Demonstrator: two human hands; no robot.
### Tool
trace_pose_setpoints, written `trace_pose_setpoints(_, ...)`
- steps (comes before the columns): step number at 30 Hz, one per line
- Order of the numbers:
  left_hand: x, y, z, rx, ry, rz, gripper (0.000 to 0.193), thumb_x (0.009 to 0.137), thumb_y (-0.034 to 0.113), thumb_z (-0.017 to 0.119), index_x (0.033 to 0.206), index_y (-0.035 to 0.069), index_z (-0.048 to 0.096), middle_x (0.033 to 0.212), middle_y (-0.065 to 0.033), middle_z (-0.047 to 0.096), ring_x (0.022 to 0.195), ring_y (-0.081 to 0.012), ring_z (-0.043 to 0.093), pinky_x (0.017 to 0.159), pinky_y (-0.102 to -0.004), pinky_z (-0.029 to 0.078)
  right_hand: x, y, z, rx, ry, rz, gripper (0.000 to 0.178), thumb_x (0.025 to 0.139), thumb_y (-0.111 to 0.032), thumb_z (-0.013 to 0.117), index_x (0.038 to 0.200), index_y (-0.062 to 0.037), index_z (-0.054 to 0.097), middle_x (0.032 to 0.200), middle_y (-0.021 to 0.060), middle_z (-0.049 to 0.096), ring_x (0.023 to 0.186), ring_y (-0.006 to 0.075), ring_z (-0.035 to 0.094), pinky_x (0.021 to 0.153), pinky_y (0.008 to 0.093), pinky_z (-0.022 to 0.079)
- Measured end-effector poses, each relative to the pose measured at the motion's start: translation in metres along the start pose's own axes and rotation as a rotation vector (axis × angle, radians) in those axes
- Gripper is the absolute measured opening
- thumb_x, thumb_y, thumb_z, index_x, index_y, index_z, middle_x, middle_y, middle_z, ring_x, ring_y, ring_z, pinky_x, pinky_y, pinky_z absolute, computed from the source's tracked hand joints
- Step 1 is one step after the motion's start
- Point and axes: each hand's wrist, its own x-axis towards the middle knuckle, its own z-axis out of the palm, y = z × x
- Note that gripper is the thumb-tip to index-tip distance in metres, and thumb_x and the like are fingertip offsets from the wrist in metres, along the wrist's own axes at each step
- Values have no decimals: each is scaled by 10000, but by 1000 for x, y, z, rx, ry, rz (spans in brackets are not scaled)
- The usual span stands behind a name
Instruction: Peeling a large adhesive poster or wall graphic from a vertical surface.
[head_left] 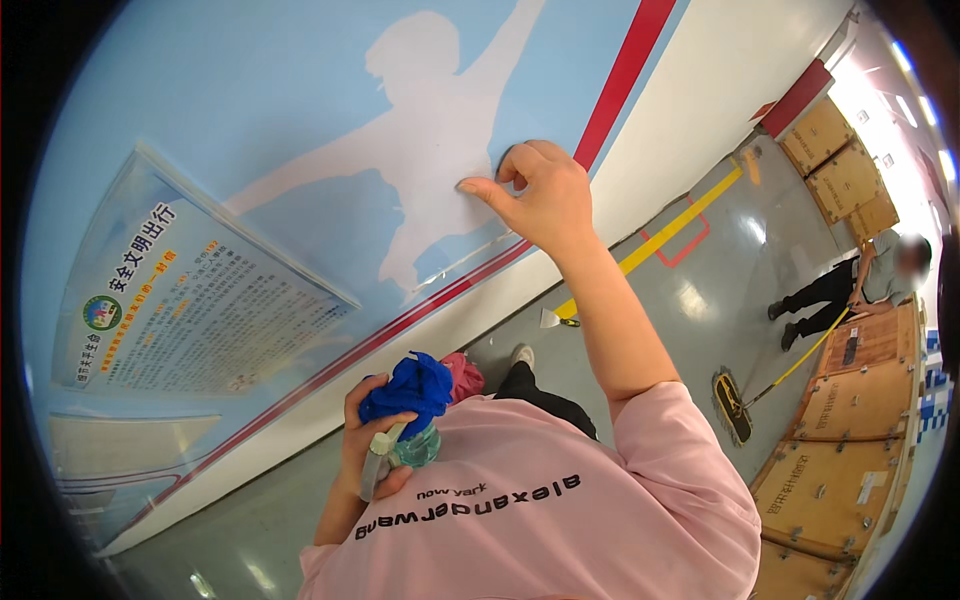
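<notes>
My left hand [372,440], low in front of my body, is wrapped around a spray bottle [416,449] with clear green liquid and a pale trigger head. The same hand grips a bunched blue cloth [412,388] above the bottle. My right hand [545,195] is raised to the light-blue wall panel [270,90], over a pale printed figure [425,120]. Its fingers are curled in and the thumb points left, apart from them; nothing shows in the grip. A faint whitish streak [462,266] runs on the panel below that hand.
A framed notice [200,290] hangs on the panel's left. Pink crumpled fabric [464,378] shows beside the blue cloth. A scraper [556,319] appears near the wall base. At right, a person [870,280] holds a yellow-handled mop [733,405] beside wooden crates [835,410].
</notes>
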Motion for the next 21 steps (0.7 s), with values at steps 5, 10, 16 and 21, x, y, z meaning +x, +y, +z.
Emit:
trace_pose_setpoints(5, 1, 3, 0, -43, 25, 9, 447, 596, 349, 653, 956, 84, 673, 1255, -195, 382, 1208, -346, 359, 1012, -428, 257, -2, -7, 3, -15, 61, 57, 463, 578, -396, 797, 547, -65, 475, 535, 15, 460, 502, 169, 441, 456, 289, 369)
trace_pose_setpoints(10, 3, -1, -2, -52, 35, -24, 443, 592, 346, 659, 952, 89, 675, 1252, -188, 386, 1206, -345, 362, 1018, -423, 256, -2, -8, 3, 55, 55, 113, 410, 606, -310, 800, 550, -57, 482, 530, 26, 468, 499, 167, 442, 454, 291, 362)
trace_pose_setpoints(16, 14, 1, -2, -38, -38, 3, 438, 587, 320, 657, 961, 93, 677, 1252, -178, 389, 1202, -342, 365, 1020, -414, 254, 0, 0, 1, 139, 9, 52, 282, 743, -185, 690, 593, -25, 514, 550, 59, 472, 532, 202, 454, 483, 316, 368)
trace_pose_setpoints(21, 10, 2, -3, -48, -33, 31, 433, 584, 304, 652, 962, 94, 677, 1257, -178, 388, 1202, -342, 370, 1018, -411, 259, -1, -4, -1, 130, 40, 83, 290, 754, -217, 671, 602, -20, 522, 553, 70, 471, 543, 217, 459, 488, 322, 368)
